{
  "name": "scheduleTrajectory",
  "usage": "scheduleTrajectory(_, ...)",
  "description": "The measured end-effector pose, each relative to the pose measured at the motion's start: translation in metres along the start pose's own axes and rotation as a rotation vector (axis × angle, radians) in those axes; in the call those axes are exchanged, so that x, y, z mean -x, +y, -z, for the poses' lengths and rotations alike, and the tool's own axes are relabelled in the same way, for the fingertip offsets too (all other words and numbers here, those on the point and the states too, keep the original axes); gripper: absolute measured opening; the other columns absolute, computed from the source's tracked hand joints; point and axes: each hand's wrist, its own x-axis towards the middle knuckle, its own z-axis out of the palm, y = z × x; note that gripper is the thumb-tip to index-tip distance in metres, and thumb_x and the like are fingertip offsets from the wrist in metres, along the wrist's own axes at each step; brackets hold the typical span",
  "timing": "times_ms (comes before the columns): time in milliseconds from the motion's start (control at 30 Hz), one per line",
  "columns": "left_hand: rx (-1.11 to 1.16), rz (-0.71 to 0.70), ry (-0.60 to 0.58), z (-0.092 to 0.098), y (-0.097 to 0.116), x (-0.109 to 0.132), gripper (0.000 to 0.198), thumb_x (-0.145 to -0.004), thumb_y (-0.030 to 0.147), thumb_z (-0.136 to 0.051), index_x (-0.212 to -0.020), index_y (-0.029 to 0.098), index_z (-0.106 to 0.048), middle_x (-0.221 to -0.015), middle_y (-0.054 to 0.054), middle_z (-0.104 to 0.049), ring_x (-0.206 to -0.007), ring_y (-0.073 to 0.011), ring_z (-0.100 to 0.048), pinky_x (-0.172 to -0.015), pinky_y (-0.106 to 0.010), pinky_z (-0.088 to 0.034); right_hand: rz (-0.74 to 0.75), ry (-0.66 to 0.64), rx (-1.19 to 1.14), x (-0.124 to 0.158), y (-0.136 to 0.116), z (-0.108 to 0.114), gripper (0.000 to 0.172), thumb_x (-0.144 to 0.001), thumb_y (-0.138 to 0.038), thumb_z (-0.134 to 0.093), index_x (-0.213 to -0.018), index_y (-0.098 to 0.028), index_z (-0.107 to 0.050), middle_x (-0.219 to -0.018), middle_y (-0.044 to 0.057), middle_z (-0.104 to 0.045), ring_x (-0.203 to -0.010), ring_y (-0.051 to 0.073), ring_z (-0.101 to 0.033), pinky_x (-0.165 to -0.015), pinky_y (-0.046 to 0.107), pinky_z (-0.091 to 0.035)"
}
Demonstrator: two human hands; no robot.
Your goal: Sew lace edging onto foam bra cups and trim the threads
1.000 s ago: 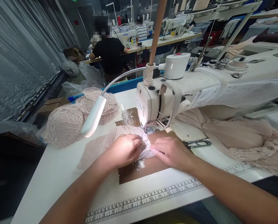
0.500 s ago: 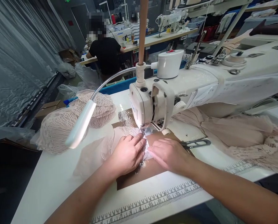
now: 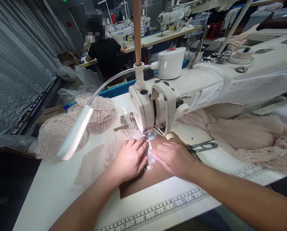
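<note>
Lace strip (image 3: 150,148) between hands, long axis running from sewing machine (image 3: 143,110) toward wearer | left hand (image 3: 131,157): fingers flat over lace strip, nearer sewing machine | right hand (image 3: 174,158): fingertips at right edge | pinch: cannot tell, either

Left hand (image 3: 130,158) and right hand (image 3: 176,158) are bare. Both forearms (image 3: 237,189) are bare too, widening toward the view's edge.

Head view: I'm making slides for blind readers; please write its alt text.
A person's left hand and right hand rest on sheer pale pink lace fabric at a white sewing machine; a rounded beige lace bundle lies left on a white table.
</note>
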Motion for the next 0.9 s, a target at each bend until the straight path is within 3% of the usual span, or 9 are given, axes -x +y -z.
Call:
scheduleTrajectory(233, -0.029, -0.031, 0.023, -0.001, -0.003, 0.001, 0.042, -0.092, 0.031, -0.036, -0.128, 0.014, -0.05, -0.136, -0.008, -0.048, -0.096, -0.025, -0.048, -0.081, -0.041, -0.042, -0.024, -0.048, 0.03, -0.001, 0.001, -0.001, 0.02, -0.084, -0.016, -0.048, -0.091, -0.017, -0.066, -0.071, 0.003, -0.061, -0.065, 0.016, -0.052, -0.062, 0.029, -0.034)
scheduleTrajectory(600, -0.024, -0.034, 0.062, -0.004, -0.01, -0.004, 0.042, -0.092, 0.03, -0.036, -0.128, 0.013, -0.05, -0.134, -0.011, -0.05, -0.096, -0.0261, -0.049, -0.082, -0.042, -0.042, -0.062, -0.035, 0.064, -0.005, -0.002, -0.005, 0.023, -0.086, -0.015, -0.046, -0.097, -0.015, -0.066, -0.074, 0.004, -0.064, -0.069, 0.017, -0.057, -0.061, 0.029, -0.037)
scheduleTrajectory(900, -0.036, -0.068, 0.104, -0.008, -0.01, 0.001, 0.04, -0.089, 0.014, -0.039, -0.127, 0.016, -0.05, -0.131, -0.01, -0.052, -0.096, -0.0232, -0.05, -0.084, -0.039, -0.042, -0.083, -0.019, 0.122, -0.006, -0.002, -0.009, 0.026, -0.088, -0.02, -0.046, -0.106, -0.015, -0.064, -0.076, 0.004, -0.065, -0.072, 0.018, -0.059, -0.062, 0.03, -0.04)
